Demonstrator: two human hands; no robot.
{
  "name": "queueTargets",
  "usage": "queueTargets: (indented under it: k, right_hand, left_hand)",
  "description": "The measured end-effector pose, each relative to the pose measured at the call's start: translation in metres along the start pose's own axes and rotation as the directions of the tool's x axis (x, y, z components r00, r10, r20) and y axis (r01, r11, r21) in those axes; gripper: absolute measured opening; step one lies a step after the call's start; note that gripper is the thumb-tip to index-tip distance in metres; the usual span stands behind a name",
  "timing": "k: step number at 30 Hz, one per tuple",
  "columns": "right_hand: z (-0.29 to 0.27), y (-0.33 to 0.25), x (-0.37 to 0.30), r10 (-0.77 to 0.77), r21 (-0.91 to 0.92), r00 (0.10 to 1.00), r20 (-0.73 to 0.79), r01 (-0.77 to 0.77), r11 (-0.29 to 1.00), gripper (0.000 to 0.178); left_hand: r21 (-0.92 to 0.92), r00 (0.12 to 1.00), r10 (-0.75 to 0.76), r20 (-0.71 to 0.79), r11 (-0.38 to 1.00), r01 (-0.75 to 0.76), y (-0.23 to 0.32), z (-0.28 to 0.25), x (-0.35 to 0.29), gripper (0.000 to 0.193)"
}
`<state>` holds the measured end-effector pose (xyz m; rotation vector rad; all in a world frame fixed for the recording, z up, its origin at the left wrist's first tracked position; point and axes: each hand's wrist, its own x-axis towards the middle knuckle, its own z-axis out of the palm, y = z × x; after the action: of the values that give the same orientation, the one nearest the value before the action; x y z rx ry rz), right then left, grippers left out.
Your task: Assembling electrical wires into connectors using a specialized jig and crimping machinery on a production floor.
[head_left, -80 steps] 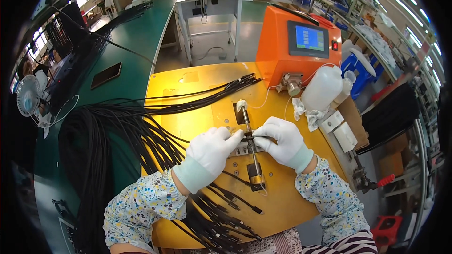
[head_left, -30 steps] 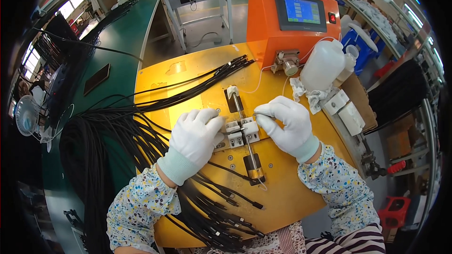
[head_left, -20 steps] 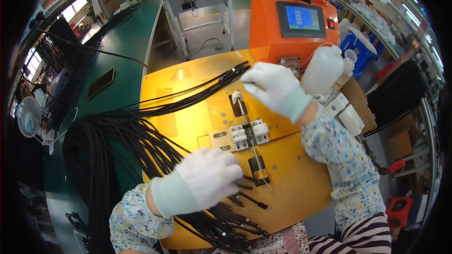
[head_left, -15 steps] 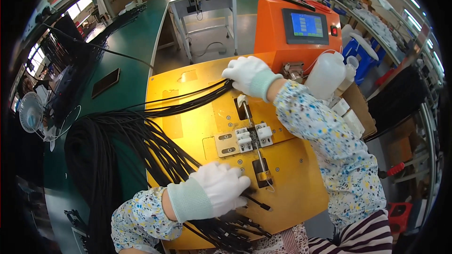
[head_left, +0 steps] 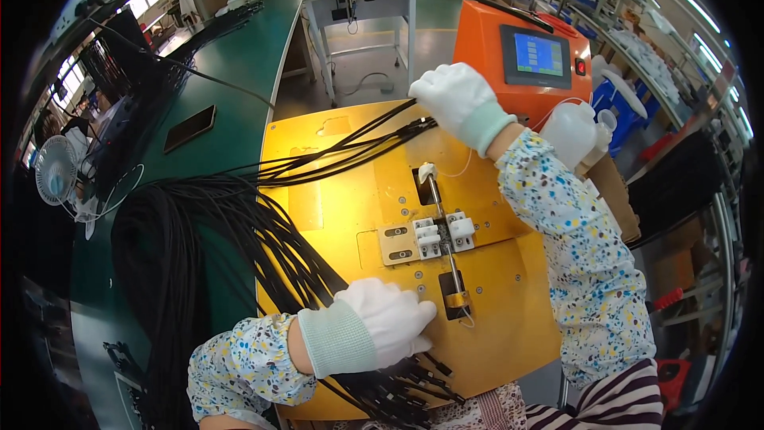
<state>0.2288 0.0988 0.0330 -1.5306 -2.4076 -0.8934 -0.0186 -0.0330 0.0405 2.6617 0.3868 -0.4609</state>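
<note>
My right hand (head_left: 460, 101), in a white glove, reaches to the far edge of the yellow worktop (head_left: 334, 215) and closes on the ends of a bundle of black cables (head_left: 350, 147). My left hand (head_left: 382, 333), also gloved, rests near the front edge on the plug ends of more black cables (head_left: 398, 386), fingers curled over them. Between the hands a metal clamp fixture (head_left: 442, 235) with a thin rod runs down the middle of the worktop.
An orange machine with a blue screen (head_left: 529, 64) stands behind the worktop, with a white plastic bottle (head_left: 573, 131) beside it. A big loop of black cables (head_left: 183, 271) lies on the green bench (head_left: 239, 56) at left. A small fan (head_left: 56, 175) is far left.
Both hands left the clamp fixture. My right hand moved up to the far cable bundle; my left hand moved down to the cable ends at the front edge.
</note>
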Motion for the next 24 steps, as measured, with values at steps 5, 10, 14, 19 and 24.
queueTargets:
  k: [5,10,14,19,24]
  right_hand:
    - [-0.011,0.005,-0.014,0.123,-0.07,0.989,-0.08,-0.129,0.989,0.009]
    - [-0.005,-0.007,-0.017,0.101,0.01,0.994,0.038,-0.101,0.995,0.01]
    - [0.015,-0.021,-0.001,0.043,-0.106,0.873,0.487,0.01,0.994,0.007]
    - [0.031,-0.021,0.002,0.07,-0.08,0.855,0.514,-0.034,0.996,0.01]
    - [0.0,-0.012,-0.012,0.214,0.245,0.969,-0.127,-0.178,0.953,0.014]
  left_hand:
    - [-0.001,0.944,0.055,-0.325,0.998,-0.058,-0.004,0.006,0.007,0.028]
    - [0.006,0.923,0.072,-0.378,0.997,-0.075,0.001,0.006,0.008,0.025]
    - [0.015,0.923,0.085,-0.375,0.996,-0.086,0.004,0.005,0.007,0.025]
    - [0.003,0.924,0.08,-0.375,0.996,-0.085,0.004,0.006,0.008,0.027]
    - [0.04,0.748,0.075,-0.66,0.997,-0.064,0.001,-0.001,0.012,0.033]
